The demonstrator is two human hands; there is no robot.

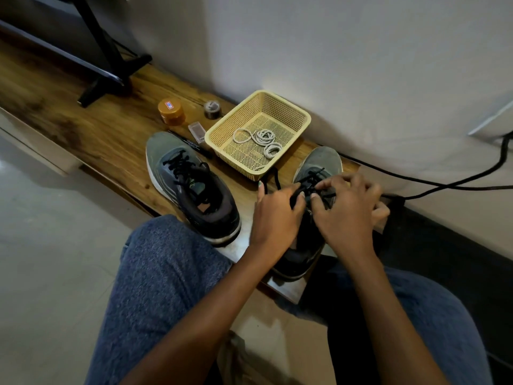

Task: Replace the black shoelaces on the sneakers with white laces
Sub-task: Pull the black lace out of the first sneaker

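Note:
Two grey sneakers with black laces stand on a wooden bench. The left sneaker is laced and untouched. Both hands work over the right sneaker. My left hand pinches its black lace, whose loose end loops toward the basket. My right hand pinches the lace at the eyelets with curled fingers. Coiled white laces lie in a yellow mesh basket behind the shoes.
An orange jar, a small tape roll, a clear plastic piece and a black pen lie behind the left sneaker. A black stand is at the far left. A black cable runs along the wall on the right.

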